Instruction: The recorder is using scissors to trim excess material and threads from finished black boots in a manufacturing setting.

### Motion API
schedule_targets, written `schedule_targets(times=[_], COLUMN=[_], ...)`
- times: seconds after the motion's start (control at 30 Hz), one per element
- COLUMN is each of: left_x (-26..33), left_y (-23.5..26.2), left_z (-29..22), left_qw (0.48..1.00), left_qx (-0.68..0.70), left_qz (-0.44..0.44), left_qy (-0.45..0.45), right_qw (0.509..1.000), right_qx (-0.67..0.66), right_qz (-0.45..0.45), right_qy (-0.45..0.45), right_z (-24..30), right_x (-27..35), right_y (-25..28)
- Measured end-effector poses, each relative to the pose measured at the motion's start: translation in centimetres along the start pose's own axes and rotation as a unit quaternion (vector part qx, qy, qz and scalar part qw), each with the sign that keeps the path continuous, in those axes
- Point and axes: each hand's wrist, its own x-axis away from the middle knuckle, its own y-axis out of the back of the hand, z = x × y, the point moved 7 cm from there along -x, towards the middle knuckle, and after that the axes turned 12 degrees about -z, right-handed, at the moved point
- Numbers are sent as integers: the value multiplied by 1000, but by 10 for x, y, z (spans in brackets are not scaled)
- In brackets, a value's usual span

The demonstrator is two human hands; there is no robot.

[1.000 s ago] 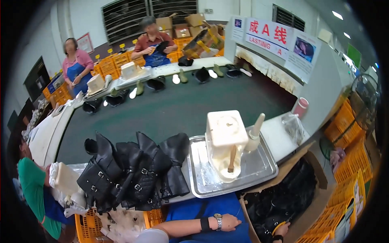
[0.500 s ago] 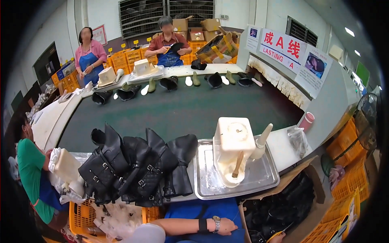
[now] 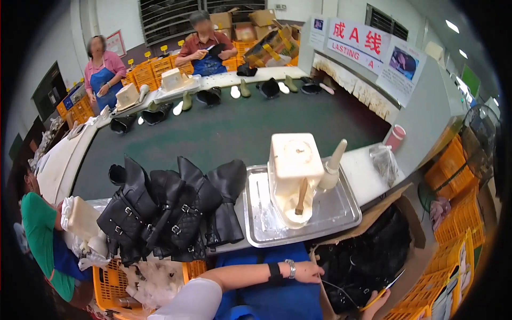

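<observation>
My left hand (image 3: 308, 272), wearing a watch and a black wrist strap, is closed over the left edge of a cardboard box (image 3: 368, 226). A thin dark cord (image 3: 341, 292) runs from its fingertips toward my right hand. My right hand (image 3: 378, 305), partly cut off by the lower edge, grips yellow-handled scissors (image 3: 393, 281) with the blades pointing up and right. Beneath the hands, the box holds black boot uppers (image 3: 373, 256). A blue apron (image 3: 266, 288) covers my lap.
Several black buckled boot uppers (image 3: 176, 213) lie on the bench left of a metal tray (image 3: 341, 216). The tray carries a cream glue pot (image 3: 296, 160) with a brush. Boot uppers and insoles line the green conveyor (image 3: 229, 122). A co-worker in green (image 3: 40, 229) stands left; two others work across.
My left hand has moved up and right toward the box. My right hand and scissors have come further into view. The whole scene has shifted slightly left and up.
</observation>
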Motion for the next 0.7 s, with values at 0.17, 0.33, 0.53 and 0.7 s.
schedule_targets(times=[0.17,0.33,0.53,0.7], left_x=[-31,-46,-65,-61], left_y=[1,-2,9,35], left_z=[-1,-2,-53,-55], left_qw=[998,935,779,903], left_qx=[63,317,598,402], left_qz=[14,18,31,-71], left_qy=[24,161,184,133], right_qw=[926,952,952,906], right_qx=[-258,-206,-243,-313], right_qz=[81,70,91,193], right_qy=[-262,-214,-162,-211], right_z=[98,169,190,189], right_x=[-48,-66,-7,18], right_y=[34,46,30,21])
